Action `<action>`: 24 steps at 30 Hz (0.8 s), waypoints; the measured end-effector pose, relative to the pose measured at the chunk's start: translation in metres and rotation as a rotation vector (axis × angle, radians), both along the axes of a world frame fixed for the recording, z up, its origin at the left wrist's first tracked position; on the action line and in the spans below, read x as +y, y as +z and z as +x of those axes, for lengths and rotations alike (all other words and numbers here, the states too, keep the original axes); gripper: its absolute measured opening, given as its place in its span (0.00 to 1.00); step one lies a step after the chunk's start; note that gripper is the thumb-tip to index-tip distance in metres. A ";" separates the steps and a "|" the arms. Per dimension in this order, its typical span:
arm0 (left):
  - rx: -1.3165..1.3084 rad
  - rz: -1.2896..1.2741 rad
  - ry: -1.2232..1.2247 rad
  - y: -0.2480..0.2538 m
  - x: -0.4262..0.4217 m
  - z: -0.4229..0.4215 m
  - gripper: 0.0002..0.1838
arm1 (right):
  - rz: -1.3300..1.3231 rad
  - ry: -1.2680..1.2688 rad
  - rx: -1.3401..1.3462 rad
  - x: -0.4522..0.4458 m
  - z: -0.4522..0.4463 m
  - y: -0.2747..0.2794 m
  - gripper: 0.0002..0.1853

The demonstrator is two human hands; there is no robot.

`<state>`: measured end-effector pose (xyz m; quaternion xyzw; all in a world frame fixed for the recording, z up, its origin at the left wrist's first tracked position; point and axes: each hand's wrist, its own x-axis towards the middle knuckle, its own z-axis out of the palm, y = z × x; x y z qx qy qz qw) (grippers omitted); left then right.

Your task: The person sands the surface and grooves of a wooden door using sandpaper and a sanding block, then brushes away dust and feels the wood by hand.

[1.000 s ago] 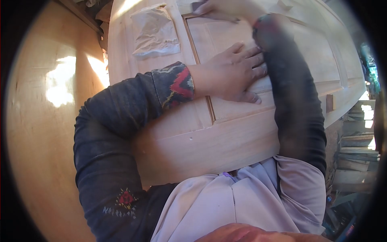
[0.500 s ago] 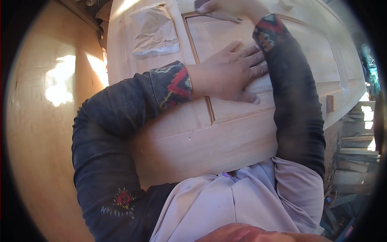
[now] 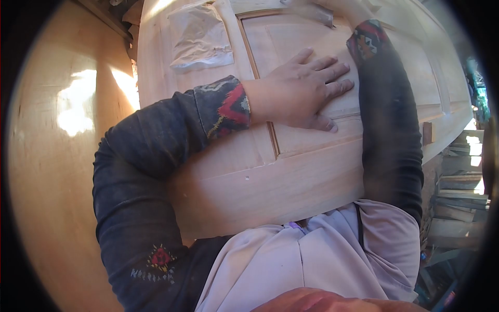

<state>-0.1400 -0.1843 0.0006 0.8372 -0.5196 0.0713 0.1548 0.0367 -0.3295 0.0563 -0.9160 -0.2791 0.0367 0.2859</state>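
A pale wooden panel door [image 3: 228, 182] lies flat in front of me, with recessed panels and darker moulding strips. My left hand [image 3: 299, 96] rests palm down on it, fingers spread, holding nothing. Near the top edge of the view, my right hand [image 3: 306, 7] is blurred and partly cut off. Its fingers are closed on a grey-brown piece of sandpaper [image 3: 324, 15], pressed to the far part of the door. How the sheet is folded I cannot tell.
A crumpled whitish sheet [image 3: 201, 39] lies on the door at the upper left. A glossy wooden board [image 3: 47, 171] stands along the left. A small wood block [image 3: 428, 133] is at the door's right side, and stacked wood pieces [image 3: 460, 197] lie beyond.
My right hand has moved to the right along the top of the door with the sandpaper. My left hand stays flat in nearly the same place.
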 end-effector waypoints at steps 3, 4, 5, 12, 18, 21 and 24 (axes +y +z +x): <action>0.003 0.028 0.000 0.005 -0.003 0.002 0.46 | 0.069 0.081 -0.086 0.033 -0.012 -0.004 0.18; 0.014 0.050 0.000 0.007 -0.003 0.001 0.47 | 0.040 0.090 -0.132 0.041 -0.013 -0.003 0.18; 0.018 0.057 0.000 0.009 -0.003 0.001 0.47 | 0.011 0.100 -0.174 0.049 -0.014 -0.004 0.17; 0.011 -0.002 0.006 0.001 0.000 -0.001 0.46 | 0.130 0.024 0.187 0.001 0.001 -0.004 0.17; 0.043 0.074 0.009 0.008 -0.001 0.001 0.47 | -0.070 0.044 -0.113 0.032 -0.012 0.002 0.18; 0.021 0.038 0.009 0.005 0.001 0.001 0.47 | -0.010 -0.037 0.006 -0.007 0.001 -0.001 0.17; 0.032 0.028 0.010 0.004 0.001 0.000 0.47 | 0.032 -0.044 -0.053 0.012 -0.016 -0.003 0.18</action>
